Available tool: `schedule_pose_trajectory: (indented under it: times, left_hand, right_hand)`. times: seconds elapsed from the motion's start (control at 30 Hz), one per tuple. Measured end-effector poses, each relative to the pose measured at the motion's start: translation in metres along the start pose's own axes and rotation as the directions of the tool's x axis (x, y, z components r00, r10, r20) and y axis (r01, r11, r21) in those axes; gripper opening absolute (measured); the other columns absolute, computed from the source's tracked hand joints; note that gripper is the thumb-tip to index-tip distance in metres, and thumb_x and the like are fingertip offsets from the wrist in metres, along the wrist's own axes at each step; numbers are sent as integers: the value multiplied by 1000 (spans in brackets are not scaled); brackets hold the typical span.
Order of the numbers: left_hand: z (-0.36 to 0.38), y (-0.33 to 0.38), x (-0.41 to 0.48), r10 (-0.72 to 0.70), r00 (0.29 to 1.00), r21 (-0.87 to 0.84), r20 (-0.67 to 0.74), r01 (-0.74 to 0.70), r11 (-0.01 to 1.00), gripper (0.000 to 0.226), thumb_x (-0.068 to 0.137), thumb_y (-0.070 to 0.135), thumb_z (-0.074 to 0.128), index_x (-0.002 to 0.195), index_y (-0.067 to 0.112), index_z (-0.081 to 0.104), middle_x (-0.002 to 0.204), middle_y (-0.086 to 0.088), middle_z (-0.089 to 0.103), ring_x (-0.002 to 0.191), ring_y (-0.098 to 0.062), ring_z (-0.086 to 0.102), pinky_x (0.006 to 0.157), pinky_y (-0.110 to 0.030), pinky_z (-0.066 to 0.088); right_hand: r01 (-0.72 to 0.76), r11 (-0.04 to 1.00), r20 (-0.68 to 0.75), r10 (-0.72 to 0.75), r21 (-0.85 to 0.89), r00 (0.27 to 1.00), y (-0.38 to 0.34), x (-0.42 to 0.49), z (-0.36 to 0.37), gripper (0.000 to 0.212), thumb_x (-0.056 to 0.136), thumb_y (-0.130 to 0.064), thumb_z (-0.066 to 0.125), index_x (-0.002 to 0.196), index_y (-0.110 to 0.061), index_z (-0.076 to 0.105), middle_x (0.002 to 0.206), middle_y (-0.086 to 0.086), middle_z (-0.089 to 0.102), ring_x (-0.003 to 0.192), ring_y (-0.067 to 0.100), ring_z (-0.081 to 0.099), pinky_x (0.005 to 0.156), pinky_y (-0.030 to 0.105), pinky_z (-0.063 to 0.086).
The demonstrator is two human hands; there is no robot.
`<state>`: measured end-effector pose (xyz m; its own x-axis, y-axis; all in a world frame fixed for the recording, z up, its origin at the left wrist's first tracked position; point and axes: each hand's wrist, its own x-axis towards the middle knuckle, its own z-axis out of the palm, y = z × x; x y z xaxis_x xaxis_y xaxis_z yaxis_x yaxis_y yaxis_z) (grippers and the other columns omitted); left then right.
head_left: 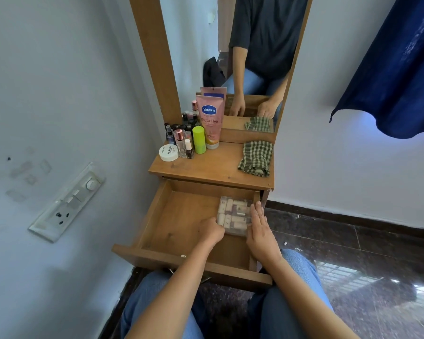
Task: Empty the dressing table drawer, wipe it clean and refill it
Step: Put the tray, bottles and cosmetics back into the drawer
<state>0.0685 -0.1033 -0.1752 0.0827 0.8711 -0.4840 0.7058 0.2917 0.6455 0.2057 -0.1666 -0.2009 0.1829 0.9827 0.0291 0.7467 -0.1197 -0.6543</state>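
The wooden drawer of the dressing table stands pulled out. A clear plastic box of small bottles lies at its right side. My left hand grips the box's near left corner with curled fingers. My right hand lies along the box's right edge, fingers straight. The remaining drawer floor is bare wood. On the tabletop stand a pink Vaseline tube, a green roll-on, a white jar and several small bottles. A green checked cloth lies at the tabletop's right.
A mirror in a wooden frame rises behind the tabletop. A wall with a switch panel is close on the left. Dark polished floor lies to the right, a blue curtain hangs at upper right. My knees sit under the drawer front.
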Motion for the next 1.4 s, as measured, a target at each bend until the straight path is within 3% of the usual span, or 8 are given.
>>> schedule_pose_trajectory:
  times: [0.17,0.27,0.4,0.53,0.77,0.97,1.17,1.4]
  left_hand:
    - [-16,-4,-6,12,999,-119,-47,-17,993,50,96,19,51,143,13,35,143,-8,43,128,-23,45,94,-29,42]
    - [-43,-5,-5,85,960,-147,-267,-127,981,39,93,20,56,131,16,49,129,-5,56,108,-14,56,81,-23,43]
    - [-91,-1,4,155,859,-226,-487,-296,928,29,91,12,58,119,10,55,112,-2,62,95,-10,57,81,-19,40]
    - [-130,14,21,189,790,-203,-584,-367,908,33,90,11,59,123,7,54,112,-2,60,95,-9,55,82,-17,40]
    - [-165,31,73,246,759,-137,-603,-402,905,39,86,5,60,124,9,54,122,-10,59,110,-21,57,86,-22,45]
    - [-173,38,102,280,745,-74,-605,-403,912,38,88,3,56,126,10,55,122,-9,59,112,-22,55,91,-29,46]
    - [-176,36,121,340,730,-32,-593,-443,896,36,89,2,53,125,10,55,123,-8,59,112,-20,56,93,-26,43]
    - [-164,39,126,362,728,-18,-582,-457,889,35,87,12,63,122,13,57,120,-4,62,110,-18,58,92,-27,45]
  right_hand:
    - [-21,998,-40,19,-51,999,-3,-4,-8,52,99,-16,36,149,-12,26,159,3,14,146,10,6,118,30,18]
    - [163,980,-188,-183,-117,965,-20,-3,-17,43,94,-14,51,137,-12,49,147,4,43,137,15,39,104,35,44]
    - [290,957,-219,-288,-23,932,-59,31,-26,34,93,-19,57,126,-14,58,124,4,64,115,18,60,91,36,53]
    - [245,957,-131,-226,153,965,-108,86,-31,38,94,-25,57,131,-18,52,98,-9,62,88,6,59,78,27,53]
    - [147,971,-81,-134,189,988,-141,164,2,37,90,-22,63,125,-16,52,77,-7,59,70,4,56,60,18,45]
    - [104,984,-89,-91,144,992,-142,191,24,37,90,-28,61,123,-19,49,79,-4,63,74,15,62,70,36,55]
    - [79,997,-126,-79,-5,989,-144,200,30,34,92,-40,55,123,-25,48,89,-3,66,82,18,64,68,35,54]
    - [63,997,-224,-51,48,973,-141,198,39,25,86,-34,59,100,-17,47,75,0,62,70,23,63,61,38,52]
